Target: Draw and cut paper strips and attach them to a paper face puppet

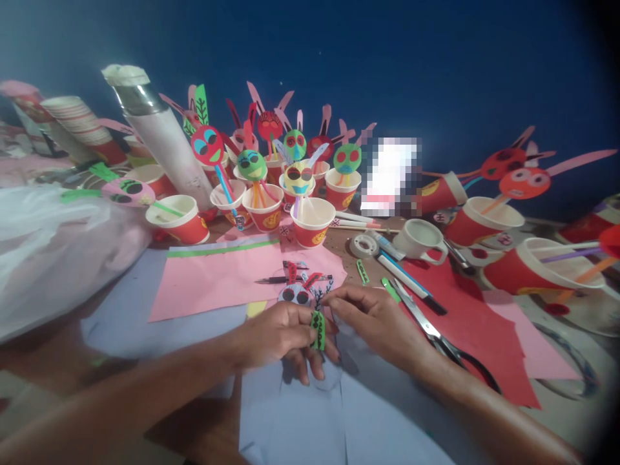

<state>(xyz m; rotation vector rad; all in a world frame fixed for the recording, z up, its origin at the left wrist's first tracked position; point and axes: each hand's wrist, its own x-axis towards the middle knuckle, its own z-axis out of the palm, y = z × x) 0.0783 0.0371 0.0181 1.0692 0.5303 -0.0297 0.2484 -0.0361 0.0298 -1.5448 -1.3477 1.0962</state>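
Note:
My left hand [278, 332] pinches a green paper strip [318, 330] with black drawn markings, while its lower fingers appear spread beneath. Close by on the right, my right hand [371, 316] has its thumb and forefinger together at a pale paper piece [318, 298] with black leaf-like lines. Whether those fingertips grip that piece is hard to make out. Just beyond lies a pale paper face [294, 295] with dark round eyes and red patterned ears. A black pen [271, 280] rests behind it. White paper sheets [300, 420] lie under my hands.
Scissors [426, 323] lie on red paper [498, 349] to the right, near a blue-white marker [407, 278], a tape roll [364, 245] and a mug [420, 240]. Several red paper cups [312, 229] with paper faces on sticks line the back. A plastic bag [58, 258] fills the left.

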